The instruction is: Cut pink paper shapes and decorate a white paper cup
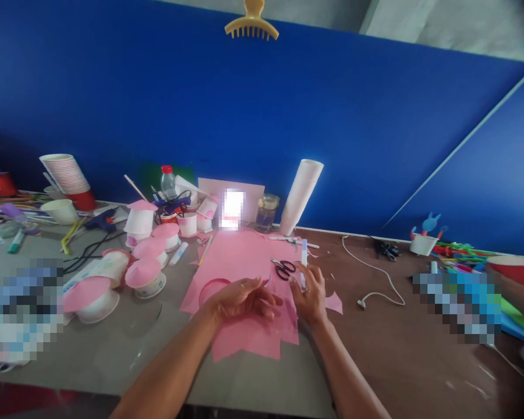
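Left fingers [262,302] lie half-curled, empty, on pink paper [244,256]; right fingers [317,280] pinch a marker [304,250] that might smudge it.

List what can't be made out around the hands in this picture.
Head view only.
1. Left hand: curled fingers hide whether it holds anything.
2. Round pink piece on the pink paper: partly covered by the left hand.
3. White pen in the right hand: lower end behind the fingers, print too small.
4. Mosaic patches at left, right and centre back: contents blurred.
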Demonstrator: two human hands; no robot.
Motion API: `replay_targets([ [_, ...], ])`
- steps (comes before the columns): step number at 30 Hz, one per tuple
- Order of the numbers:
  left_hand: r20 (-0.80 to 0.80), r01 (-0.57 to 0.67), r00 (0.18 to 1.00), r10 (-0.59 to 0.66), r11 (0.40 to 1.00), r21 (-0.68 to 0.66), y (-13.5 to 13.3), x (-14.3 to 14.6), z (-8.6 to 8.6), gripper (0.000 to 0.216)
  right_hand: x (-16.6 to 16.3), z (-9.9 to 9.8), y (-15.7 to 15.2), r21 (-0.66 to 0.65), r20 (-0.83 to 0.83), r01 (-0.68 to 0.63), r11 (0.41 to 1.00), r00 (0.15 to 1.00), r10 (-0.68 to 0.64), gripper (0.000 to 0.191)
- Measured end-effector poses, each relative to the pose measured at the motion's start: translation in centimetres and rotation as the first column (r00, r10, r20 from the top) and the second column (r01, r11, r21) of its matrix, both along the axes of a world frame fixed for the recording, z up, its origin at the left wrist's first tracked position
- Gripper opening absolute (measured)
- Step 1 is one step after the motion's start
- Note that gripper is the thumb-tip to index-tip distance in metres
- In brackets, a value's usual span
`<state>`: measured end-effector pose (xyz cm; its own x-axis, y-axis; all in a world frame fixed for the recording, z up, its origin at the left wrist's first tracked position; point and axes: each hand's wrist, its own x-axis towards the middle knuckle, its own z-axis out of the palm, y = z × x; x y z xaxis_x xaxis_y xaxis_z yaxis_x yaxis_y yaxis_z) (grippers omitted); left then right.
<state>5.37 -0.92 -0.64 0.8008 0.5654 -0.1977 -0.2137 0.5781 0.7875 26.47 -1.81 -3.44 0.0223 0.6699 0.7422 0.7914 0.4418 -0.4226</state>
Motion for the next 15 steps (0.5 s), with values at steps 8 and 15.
replay_targets([
  [8, -0.164, -0.14, 0.98, 0.116, 0.98, -0.143, 0.2, 1.2, -0.6, 0.038, 1.3, -2.3, 1.8, -0.323, 0.198, 0.35, 0.879, 0.933, -0.299, 0.031],
  [15, -0.215, -0.244, 0.942, 0.256, 0.966, 0.083, 0.2, 1.1, 0.2, 0.033, 0.9, -2.5, 1.9, -0.187, 0.31, 0.325, 0.927, 0.915, -0.258, 0.032],
])
